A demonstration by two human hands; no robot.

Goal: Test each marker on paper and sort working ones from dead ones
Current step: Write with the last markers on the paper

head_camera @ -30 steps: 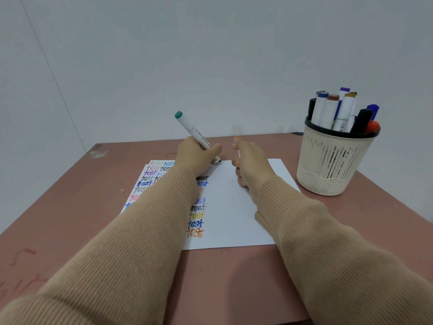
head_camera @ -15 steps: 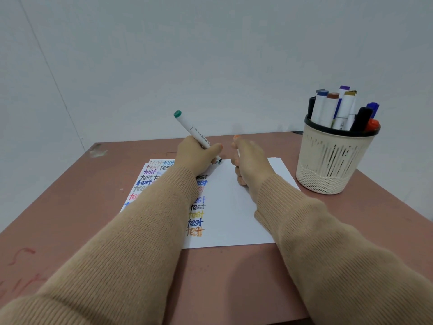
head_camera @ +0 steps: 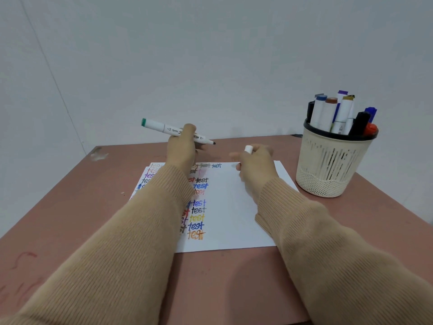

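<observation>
**Green-capped marker off the paper, its cap in the other hand**

A reddish-brown table [head_camera: 70,219] stands against a pale wall, with scuffs and red scribbles near its left edge. In the middle lies a white sheet of paper [head_camera: 234,219], its left half filled with columns of the word "test" in many colours; a teal "test" [head_camera: 216,165] is the rightmost word on the top line. The right half of the sheet is blank.

At the table's right side, just beside the paper's corner, stands a cream slotted pot [head_camera: 328,170] with a black rim. A bunch of markers [head_camera: 328,113] stands upright in it, with blue, brown, purple, olive, black and red tops showing.

Both arms reach over the sheet in tan knitted sleeves [head_camera: 117,254]. The left hand [head_camera: 181,151] is raised over the far edge of the paper, its fingers curled round a white marker [head_camera: 159,126]. The marker is held nearly level, with its green end pointing left and its bare dark tip pointing right, clear of the paper.

The right hand [head_camera: 255,165] sits over the top right of the sheet, pinching a small white cap [head_camera: 248,149] near its fingertips. I cannot tell whether it touches the paper.
</observation>
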